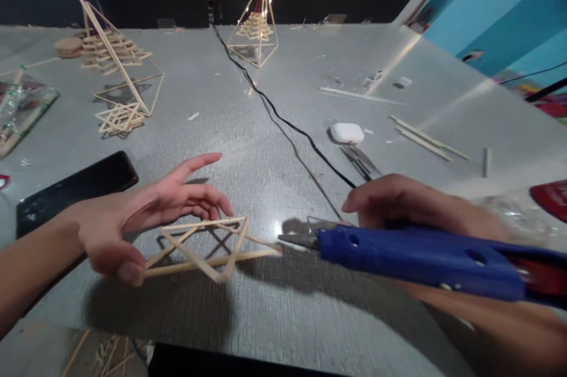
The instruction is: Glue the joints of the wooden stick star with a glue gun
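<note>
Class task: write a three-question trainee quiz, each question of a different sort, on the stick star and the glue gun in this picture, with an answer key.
1. True or false: the left hand holds the flat star-shaped frame of thin wooden sticks at one end.
2. Which hand grips the blue plastic hot-glue gun? A) left B) right C) neither
3. Fill in: the gun's metal nozzle points at the star frame's ______ tip.

Key:
1. True.
2. B, the right hand.
3. Right.
</note>
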The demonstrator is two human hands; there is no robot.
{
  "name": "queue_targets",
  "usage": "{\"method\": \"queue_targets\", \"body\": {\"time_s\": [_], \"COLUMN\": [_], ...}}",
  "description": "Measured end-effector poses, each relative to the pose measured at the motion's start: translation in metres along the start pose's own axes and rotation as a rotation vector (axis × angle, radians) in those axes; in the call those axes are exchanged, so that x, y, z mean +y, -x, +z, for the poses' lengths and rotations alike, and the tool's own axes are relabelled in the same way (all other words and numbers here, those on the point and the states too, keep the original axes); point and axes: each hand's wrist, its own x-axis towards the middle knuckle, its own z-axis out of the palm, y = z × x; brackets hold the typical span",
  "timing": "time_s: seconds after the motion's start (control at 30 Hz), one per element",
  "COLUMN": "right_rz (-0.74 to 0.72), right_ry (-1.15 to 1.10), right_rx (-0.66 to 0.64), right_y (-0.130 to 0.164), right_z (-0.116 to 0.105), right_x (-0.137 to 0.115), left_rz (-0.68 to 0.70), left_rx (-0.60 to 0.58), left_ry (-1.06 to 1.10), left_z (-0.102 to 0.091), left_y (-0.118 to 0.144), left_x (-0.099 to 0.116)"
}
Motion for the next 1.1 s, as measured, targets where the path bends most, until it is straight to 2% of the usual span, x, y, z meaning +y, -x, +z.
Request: {"method": "queue_targets", "body": {"time_s": [0.1,0.2,0.33,0.47,0.8,1.0,1.1], "right_rz": [-0.063,-0.063,-0.003,0.03,0.016,0.022,0.001], "right_ry": [-0.12,-0.171,-0.162,-0.166,-0.073,-0.069,-0.068], "right_rx": [-0.103,-0.173,-0.166,-0.257,-0.218,-0.214,-0.213], "right_y": [-0.001,-0.002,-0.004,-0.009,-0.011,-0.012,-0.012], "right_z": [-0.005,-0.005,-0.002,0.004,0.011,0.011,0.01], "right_x": [0.002,0.002,-0.003,-0.014,-0.021,-0.021,-0.021], "left_rz": [-0.015,-0.042,-0.118,-0.177,-0.191,-0.28,-0.259], "left_rx": [0.038,0.046,-0.07,-0.138,-0.147,-0.155,-0.148], "left_ry": [0.102,0.11,0.122,0.134,0.106,0.084,0.093], "left_z": [0.001,0.002,-0.003,-0.008,-0.01,-0.01,-0.009], "left_y": [-0.004,-0.005,-0.007,-0.012,-0.015,-0.018,-0.018], "left_x": [-0.01,-0.013,-0.004,0.005,0.003,0.013,0.013]}}
